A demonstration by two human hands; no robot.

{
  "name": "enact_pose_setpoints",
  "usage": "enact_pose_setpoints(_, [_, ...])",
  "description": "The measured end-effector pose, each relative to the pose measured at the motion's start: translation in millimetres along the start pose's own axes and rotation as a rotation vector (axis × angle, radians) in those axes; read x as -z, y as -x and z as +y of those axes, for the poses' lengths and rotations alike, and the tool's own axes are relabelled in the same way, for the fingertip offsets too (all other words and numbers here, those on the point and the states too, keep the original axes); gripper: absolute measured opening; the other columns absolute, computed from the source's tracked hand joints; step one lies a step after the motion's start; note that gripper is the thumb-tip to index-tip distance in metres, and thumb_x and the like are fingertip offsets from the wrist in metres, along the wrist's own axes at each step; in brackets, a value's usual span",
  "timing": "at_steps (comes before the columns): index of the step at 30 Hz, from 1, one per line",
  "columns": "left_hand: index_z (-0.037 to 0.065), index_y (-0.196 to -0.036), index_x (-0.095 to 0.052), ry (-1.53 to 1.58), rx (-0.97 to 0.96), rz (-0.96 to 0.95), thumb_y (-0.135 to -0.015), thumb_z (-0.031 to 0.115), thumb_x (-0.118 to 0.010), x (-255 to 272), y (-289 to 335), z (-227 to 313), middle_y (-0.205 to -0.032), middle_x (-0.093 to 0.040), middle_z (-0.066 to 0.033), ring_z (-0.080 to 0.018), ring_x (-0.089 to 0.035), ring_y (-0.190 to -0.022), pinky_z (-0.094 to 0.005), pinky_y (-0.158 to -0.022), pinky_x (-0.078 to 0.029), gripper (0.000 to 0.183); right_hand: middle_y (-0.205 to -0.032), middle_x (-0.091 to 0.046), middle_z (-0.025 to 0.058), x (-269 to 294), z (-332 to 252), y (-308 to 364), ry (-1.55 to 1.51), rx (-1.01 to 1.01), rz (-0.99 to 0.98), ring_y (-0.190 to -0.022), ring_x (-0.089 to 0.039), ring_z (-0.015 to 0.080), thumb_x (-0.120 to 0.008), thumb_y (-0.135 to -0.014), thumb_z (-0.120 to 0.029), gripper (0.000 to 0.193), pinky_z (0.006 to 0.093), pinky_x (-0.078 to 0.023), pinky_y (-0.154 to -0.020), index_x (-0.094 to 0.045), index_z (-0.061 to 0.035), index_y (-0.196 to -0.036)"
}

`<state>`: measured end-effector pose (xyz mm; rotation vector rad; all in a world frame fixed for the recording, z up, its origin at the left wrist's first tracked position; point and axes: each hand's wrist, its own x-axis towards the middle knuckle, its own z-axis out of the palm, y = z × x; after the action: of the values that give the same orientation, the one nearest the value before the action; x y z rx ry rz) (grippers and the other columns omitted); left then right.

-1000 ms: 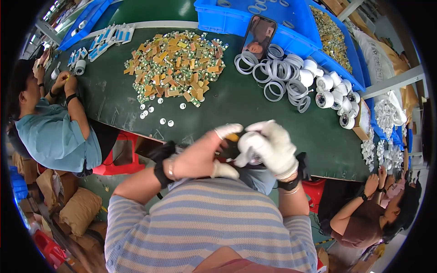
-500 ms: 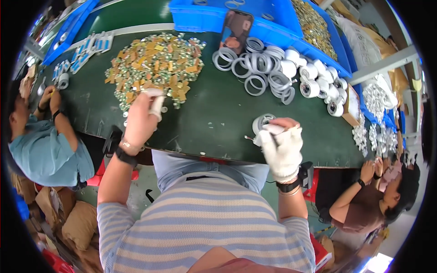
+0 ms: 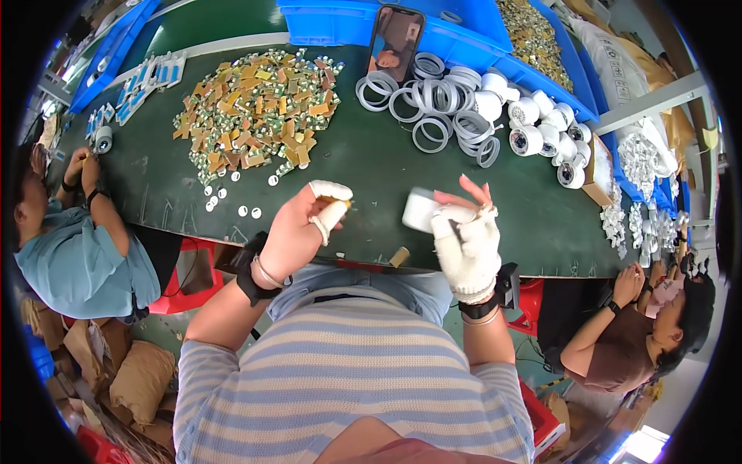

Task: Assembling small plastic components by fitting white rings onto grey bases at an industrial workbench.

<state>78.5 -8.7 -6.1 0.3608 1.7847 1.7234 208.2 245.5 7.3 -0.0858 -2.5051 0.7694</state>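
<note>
My left hand (image 3: 297, 228), with white covers on thumb and forefinger, is closed in a pinch over the table's near part. A bit of a small yellowish piece (image 3: 346, 205) shows between those fingertips; the rest is hidden. In my right hand (image 3: 468, 243), which wears a white knit glove with bare fingertips, is a white round housing (image 3: 419, 209), tilted on its side. Its inside cannot be seen. Between the hands, a loose yellow-brown piece (image 3: 399, 257) lies near the table edge. Beyond my left hand spreads a heap of small circuit boards with yellow backs (image 3: 259, 108).
Grey rings (image 3: 430, 133) and white housings (image 3: 526, 141) are piled at the far right, beside a propped phone (image 3: 397, 42) and blue bins (image 3: 328, 23). Several white discs (image 3: 243, 210) lie before the heap. Co-workers (image 3: 85, 232) sit at both sides.
My left hand has moved right and nearer, from the heap's edge toward my right hand. The white housing in my right hand has turned and shifted left. A yellow-brown piece now lies near the edge.
</note>
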Motion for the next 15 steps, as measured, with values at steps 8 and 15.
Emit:
enact_pose_setpoints(8, [0.015,-0.113,-0.074,-0.739,-0.729,-0.356,-0.084,0.015,-0.083,-34.9,4.3,-3.7,-0.105,-0.067,-0.0064,-0.0303,-0.062,-0.095,-0.0403,-0.086,-0.054,0.030,-0.109,-0.071,0.0084,1.7,8.6,-1.6,-0.391,-0.288,0.133,-0.102,-0.062,0.0177,-0.069,-0.095,-0.007,0.010,0.0358,-0.047,-0.101,-0.072,-0.0034,-0.103])
enact_pose_setpoints(15, [0.011,-0.109,-0.072,-0.964,-0.669,-0.479,-0.086,0.022,-0.081,-62.2,-12.0,-22.3,-0.102,-0.061,-0.0061,-0.0286,-0.059,-0.100,-0.0394,-0.087,-0.053,0.027,-0.108,-0.067,0.0060,14.6,9.4,-5.3,-0.513,-0.441,0.166,-0.096,-0.061,0.0148,-0.068,-0.098,-0.007,0.012,0.0296,-0.049,-0.089,-0.071,-0.0019,-0.108])
